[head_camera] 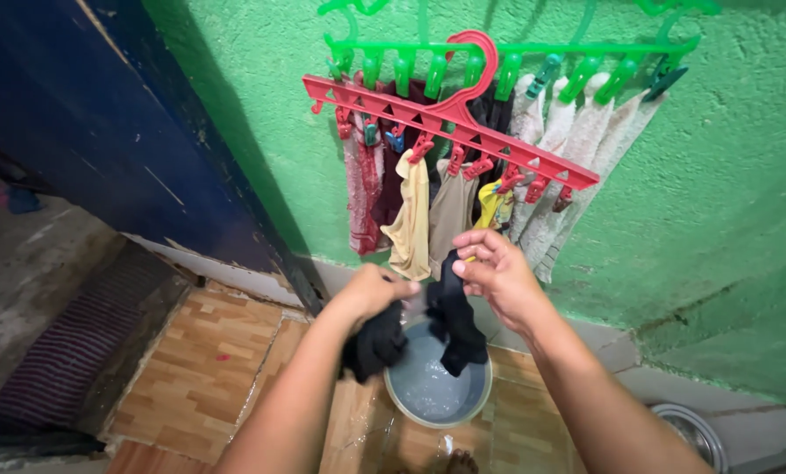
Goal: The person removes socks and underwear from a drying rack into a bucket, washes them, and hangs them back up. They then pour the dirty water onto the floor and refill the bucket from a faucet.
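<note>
The fingers [479,248] of the right hand [497,274] are curled in and pinched on the top edge of a dark sock [456,318], which hangs straight down from the grip. The left hand [373,291] is closed in a fist around a second bunch of dark cloth [376,344], wadded and drooping below the knuckles. The two dark pieces hang just beside each other, and the pictures do not show whether they are joined.

Both pieces hang over a round grey basin [428,393] with water in it, which stands on a wet floor of brown wood-pattern tiles [204,362]. A toe shows at the bottom edge, near the basin. Part of a shiny metal bowl [696,430] sits at the lower right, well apart from the basin.

Behind the hands is a rough green wall [727,184]. On it hangs a red clip hanger [450,118], tilted down to the right, and behind that a green clip hanger [507,54]. Small garments are pegged to them: a cream sock [411,219], a beige one, a yellow piece, red patterned cloth and pale speckled socks [555,175]. The right hand is just below the red hanger's clips.

To the left stands a dark blue door [86,123], and beyond it a striped mat [68,355] on bare concrete.

Both forearms reach forward from the bottom of the view, converging, the right raised higher than the left.
</note>
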